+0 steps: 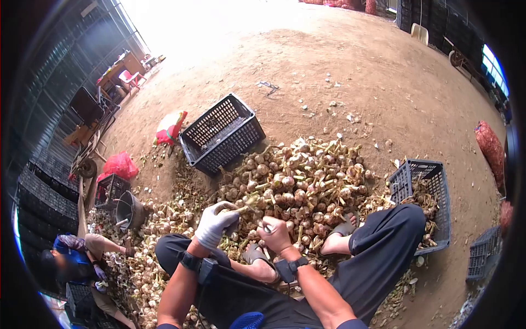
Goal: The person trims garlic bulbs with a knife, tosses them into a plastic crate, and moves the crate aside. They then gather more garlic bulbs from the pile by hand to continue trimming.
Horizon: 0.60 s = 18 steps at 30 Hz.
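Between my legs spreads a heap of garlic bulbs with dry stems. My left hand, in a pale glove, is closed on a garlic bulb with its stem, held over the near edge of the heap. Just to the right, my bare right hand is curled into a fist around a metal hand tool. Only a shiny bit of that tool shows, and its kind cannot be made out. Both hands are close together at the stem.
An empty black crate stands behind the heap. The right-hand crate holds dry stems and trimmings. At left are a bucket, more garlic and a seated person. Red mesh sacks lie far right.
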{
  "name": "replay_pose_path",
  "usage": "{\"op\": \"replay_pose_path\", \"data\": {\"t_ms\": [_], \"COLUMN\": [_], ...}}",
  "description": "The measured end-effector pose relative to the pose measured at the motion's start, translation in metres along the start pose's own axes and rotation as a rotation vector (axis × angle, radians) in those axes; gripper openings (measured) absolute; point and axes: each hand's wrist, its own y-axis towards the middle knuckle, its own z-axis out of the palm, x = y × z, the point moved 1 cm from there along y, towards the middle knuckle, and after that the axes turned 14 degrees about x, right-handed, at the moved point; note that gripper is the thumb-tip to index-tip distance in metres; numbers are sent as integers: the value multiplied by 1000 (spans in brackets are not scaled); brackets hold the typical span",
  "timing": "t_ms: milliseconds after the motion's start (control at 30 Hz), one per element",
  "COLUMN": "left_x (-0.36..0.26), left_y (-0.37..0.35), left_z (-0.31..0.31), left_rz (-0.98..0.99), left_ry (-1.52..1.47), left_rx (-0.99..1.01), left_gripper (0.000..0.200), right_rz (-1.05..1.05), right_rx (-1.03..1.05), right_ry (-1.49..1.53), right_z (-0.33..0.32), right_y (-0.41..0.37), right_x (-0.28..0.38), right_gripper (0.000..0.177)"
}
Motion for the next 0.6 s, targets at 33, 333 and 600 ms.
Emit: {"op": "replay_pose_path", "data": {"t_ms": [33, 333, 600], "left_x": [-1, -9, 77], "left_y": [-3, -38, -220], "left_z": [-4, -86, -292], "left_rz": [-9, 296, 924], "left_ry": [0, -202, -1053], "left_rx": [9, -351, -279], "left_gripper": [23, 27, 58], "right_rz": [138, 592, 751], "right_rx": [14, -217, -347], "right_ry": [-102, -194, 125], "right_z": [9, 26, 0], "right_y": [-8, -30, -23], "right_x": [-17, -117, -88], "right_gripper": [21, 23, 34]}}
